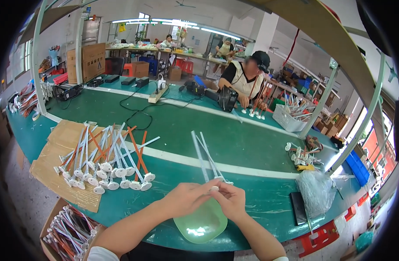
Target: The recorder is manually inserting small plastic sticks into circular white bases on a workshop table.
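My left hand (188, 201) and my right hand (231, 201) meet fingertip to fingertip in front of me. Both are closed in a pinch around a small white round piece (214, 189); the fingers hide part of it. Just beyond them, a few thin pale sticks (199, 154) point away from me, their white round ends (219, 178) close to my fingers. Whether my hands touch these sticks I cannot tell. Below my hands stands a light green bowl (201, 224), partly covered by my left forearm and hand.
On the left, flattened cardboard (84, 201) bears many white and orange sticks (104, 152) with white discs. A box of sticks (69, 230) stands lower left. At right are a black phone-like slab (298, 209) and a clear plastic bag (315, 193). A co-worker (247, 78) sits opposite.
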Motion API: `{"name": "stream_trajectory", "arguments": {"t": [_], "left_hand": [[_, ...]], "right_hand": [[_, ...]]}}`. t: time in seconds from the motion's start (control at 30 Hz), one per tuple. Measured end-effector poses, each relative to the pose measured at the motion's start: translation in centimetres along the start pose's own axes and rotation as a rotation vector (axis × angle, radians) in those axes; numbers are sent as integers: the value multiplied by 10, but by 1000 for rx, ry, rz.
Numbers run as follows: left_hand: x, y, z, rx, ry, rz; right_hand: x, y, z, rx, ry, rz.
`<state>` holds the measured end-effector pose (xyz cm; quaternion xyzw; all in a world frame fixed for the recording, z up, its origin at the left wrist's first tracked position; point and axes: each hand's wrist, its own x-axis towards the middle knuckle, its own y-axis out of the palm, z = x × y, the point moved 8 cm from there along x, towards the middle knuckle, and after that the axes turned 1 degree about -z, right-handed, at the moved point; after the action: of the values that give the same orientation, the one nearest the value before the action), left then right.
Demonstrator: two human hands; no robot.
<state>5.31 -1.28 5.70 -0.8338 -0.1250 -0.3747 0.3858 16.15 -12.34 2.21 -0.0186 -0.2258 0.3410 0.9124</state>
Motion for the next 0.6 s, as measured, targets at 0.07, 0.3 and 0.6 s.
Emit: {"name": "stream_trajectory", "arguments": {"t": [0.07,0.3,0.6], "left_hand": [[-3,6,8,12,-54,21],[-9,7,7,23,-76,-67],[-5,6,7,65,-69,-20]], "right_hand": [[-5,7,26,-484,-301,-7],[-22,5,64,-614,-724,-248],[-18,6,64,-587,-708,-150]]}}
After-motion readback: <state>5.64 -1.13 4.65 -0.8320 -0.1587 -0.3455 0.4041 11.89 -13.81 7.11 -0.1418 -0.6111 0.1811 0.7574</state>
